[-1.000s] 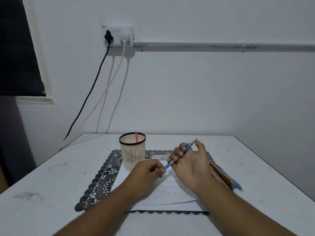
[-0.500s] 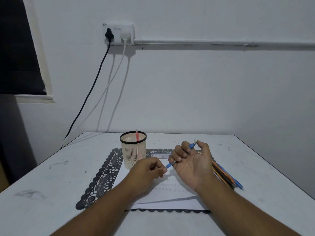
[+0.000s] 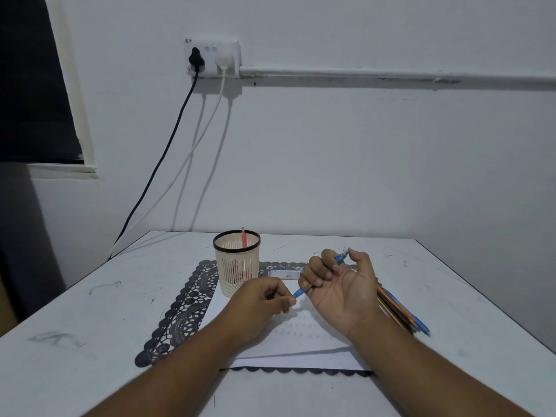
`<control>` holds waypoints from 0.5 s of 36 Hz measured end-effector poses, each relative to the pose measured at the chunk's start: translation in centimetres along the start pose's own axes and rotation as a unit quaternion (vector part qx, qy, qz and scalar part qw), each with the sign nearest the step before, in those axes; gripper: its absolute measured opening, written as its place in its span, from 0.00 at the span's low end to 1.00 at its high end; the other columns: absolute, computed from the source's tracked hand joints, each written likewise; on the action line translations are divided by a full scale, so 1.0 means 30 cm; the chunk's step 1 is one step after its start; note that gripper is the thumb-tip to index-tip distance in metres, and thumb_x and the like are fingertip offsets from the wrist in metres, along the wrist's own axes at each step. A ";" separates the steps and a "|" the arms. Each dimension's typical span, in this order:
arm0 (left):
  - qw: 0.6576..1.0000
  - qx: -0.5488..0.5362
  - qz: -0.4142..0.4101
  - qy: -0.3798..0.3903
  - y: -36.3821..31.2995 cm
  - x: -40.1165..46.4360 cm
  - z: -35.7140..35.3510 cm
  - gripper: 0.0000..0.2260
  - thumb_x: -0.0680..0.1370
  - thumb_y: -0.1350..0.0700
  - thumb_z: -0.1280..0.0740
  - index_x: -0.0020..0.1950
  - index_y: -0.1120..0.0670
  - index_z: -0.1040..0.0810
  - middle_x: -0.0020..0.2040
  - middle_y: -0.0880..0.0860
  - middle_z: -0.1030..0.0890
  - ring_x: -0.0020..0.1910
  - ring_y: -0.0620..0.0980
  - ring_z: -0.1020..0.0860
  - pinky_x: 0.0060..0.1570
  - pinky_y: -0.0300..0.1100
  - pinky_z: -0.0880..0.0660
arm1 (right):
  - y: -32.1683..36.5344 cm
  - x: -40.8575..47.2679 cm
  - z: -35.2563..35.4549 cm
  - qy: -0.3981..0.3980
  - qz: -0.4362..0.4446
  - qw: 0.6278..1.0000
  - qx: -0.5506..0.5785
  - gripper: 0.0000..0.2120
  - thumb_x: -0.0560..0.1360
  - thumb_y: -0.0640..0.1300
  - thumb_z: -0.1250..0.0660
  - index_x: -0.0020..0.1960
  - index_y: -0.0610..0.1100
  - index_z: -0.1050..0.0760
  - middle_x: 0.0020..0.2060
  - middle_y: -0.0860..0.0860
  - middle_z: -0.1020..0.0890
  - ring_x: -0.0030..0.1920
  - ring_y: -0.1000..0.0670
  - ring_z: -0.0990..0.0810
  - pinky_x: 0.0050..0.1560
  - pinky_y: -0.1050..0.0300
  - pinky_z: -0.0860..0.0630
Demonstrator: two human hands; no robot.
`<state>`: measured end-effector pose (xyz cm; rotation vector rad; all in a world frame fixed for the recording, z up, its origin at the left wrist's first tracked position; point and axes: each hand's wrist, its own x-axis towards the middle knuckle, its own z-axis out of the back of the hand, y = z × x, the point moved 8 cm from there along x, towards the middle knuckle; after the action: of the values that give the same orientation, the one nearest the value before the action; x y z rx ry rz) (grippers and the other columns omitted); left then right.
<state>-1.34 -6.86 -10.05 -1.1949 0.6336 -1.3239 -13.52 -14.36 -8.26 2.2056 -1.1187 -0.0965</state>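
Right hand curls round one blue pen — left hand at its tip, grip unclear. One red pen in the cup toward the table's far edge — the paper's print is too small to read.

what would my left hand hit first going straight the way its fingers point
Most likely the lower end of the blue pen, held in the right hand; the left hand sits right beside it, contact unclear.
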 end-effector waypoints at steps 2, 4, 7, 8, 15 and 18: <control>1.000 -0.012 0.002 -0.003 0.002 0.000 0.001 0.05 0.77 0.64 0.27 0.41 0.62 0.18 0.34 0.51 0.19 0.36 0.46 0.25 0.39 0.33 0.29 | -0.002 0.000 0.004 -0.001 -0.001 1.000 0.000 0.19 0.75 0.57 0.45 0.34 0.45 0.39 0.32 0.48 0.42 0.34 0.48 0.42 0.38 0.51 0.37; 1.000 -0.004 0.001 -0.001 0.000 -0.002 0.000 0.06 0.77 0.63 0.27 0.41 0.61 0.18 0.34 0.51 0.19 0.36 0.46 0.26 0.40 0.35 0.30 | -0.005 0.000 0.010 -0.002 -0.002 1.000 0.001 0.19 0.75 0.57 0.45 0.34 0.45 0.39 0.32 0.48 0.42 0.33 0.48 0.42 0.38 0.51 0.37; 1.000 -0.009 0.003 -0.001 0.001 -0.002 -0.001 0.05 0.77 0.64 0.27 0.41 0.62 0.18 0.34 0.51 0.19 0.36 0.47 0.25 0.40 0.35 0.29 | -0.005 0.000 0.012 -0.001 -0.006 1.000 -0.001 0.18 0.75 0.57 0.45 0.34 0.45 0.40 0.33 0.48 0.43 0.35 0.48 0.44 0.38 0.51 0.36; 1.000 -0.021 0.005 -0.004 0.001 -0.003 -0.001 0.05 0.77 0.65 0.27 0.42 0.64 0.18 0.34 0.51 0.19 0.35 0.46 0.25 0.40 0.33 0.29 | -0.004 -0.001 0.010 0.000 -0.006 1.000 -0.001 0.18 0.76 0.57 0.45 0.34 0.45 0.40 0.33 0.48 0.43 0.35 0.48 0.44 0.38 0.51 0.36; 1.000 -0.028 0.005 -0.005 -0.008 -0.002 -0.001 0.06 0.77 0.65 0.27 0.40 0.58 0.17 0.34 0.51 0.18 0.35 0.45 0.24 0.40 0.34 0.28 | 0.000 -0.004 -0.002 0.010 -0.005 1.000 -0.003 0.20 0.76 0.59 0.43 0.34 0.45 0.38 0.33 0.49 0.42 0.34 0.48 0.43 0.38 0.52 0.37; 1.000 -0.017 0.005 -0.005 -0.005 0.000 -0.002 0.07 0.77 0.64 0.27 0.39 0.57 0.17 0.34 0.51 0.18 0.35 0.44 0.23 0.40 0.34 0.28 | -0.002 -0.003 -0.002 0.009 -0.007 1.000 -0.001 0.21 0.76 0.61 0.43 0.34 0.45 0.39 0.33 0.48 0.42 0.35 0.48 0.44 0.38 0.52 0.37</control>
<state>-1.45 -6.84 -9.93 -1.2232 0.6557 -1.3031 -13.51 -14.23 -8.28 2.2078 -1.0937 -0.0840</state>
